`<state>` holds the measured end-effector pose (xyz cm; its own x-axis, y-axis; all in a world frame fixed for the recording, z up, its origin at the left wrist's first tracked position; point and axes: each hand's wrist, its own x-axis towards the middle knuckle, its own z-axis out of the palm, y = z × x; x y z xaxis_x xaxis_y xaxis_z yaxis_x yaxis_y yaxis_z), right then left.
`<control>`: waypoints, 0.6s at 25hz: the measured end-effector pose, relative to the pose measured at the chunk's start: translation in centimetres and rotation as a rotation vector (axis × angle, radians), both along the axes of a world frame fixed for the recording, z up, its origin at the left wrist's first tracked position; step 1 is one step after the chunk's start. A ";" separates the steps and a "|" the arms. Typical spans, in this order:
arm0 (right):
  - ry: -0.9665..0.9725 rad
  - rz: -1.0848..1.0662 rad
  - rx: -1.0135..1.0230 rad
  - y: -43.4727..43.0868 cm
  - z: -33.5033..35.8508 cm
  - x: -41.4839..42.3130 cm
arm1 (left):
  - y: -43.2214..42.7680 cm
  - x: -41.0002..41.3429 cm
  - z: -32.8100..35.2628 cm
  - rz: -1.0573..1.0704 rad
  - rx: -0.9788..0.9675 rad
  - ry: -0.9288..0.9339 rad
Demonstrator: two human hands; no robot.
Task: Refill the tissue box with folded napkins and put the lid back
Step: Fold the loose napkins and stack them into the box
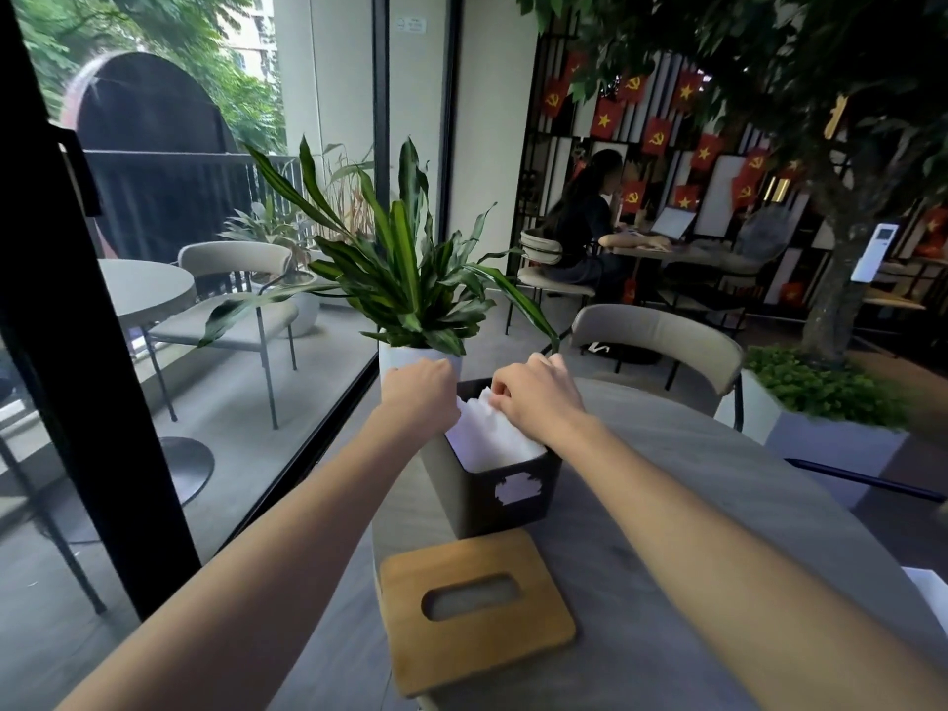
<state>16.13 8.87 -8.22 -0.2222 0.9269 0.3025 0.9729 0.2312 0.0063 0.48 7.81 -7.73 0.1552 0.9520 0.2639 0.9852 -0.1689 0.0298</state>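
Observation:
A black square tissue box stands open on the grey round table. White folded napkins fill it and stick up above the rim. My left hand curls over the box's far left corner, fingers bent down on the rim and the napkin stack. My right hand rests on top of the napkins at the far right, fingers closed on them. The wooden lid with an oval slot lies flat on the table, nearer to me than the box.
A potted plant in a white pot stands just behind the box. A grey chair faces the table's far side. A glass wall with a black frame runs along the left. A person sits at a far table.

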 end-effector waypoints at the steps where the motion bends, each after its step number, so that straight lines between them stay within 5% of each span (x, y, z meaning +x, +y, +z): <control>1: -0.034 0.005 -0.021 0.2 -0.2 -0.1 | 0.2 0.1 -0.1 0.002 -0.031 0.015; 15: -0.252 0.048 -0.137 0.7 -0.8 -1.3 | 1.6 2.2 0.6 0.096 -0.283 0.238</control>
<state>14.83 9.55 -9.06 -0.3188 0.9420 0.1047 0.9326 0.2921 0.2119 2.72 9.42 -7.17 0.0872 0.9952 -0.0439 0.9811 -0.0935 -0.1695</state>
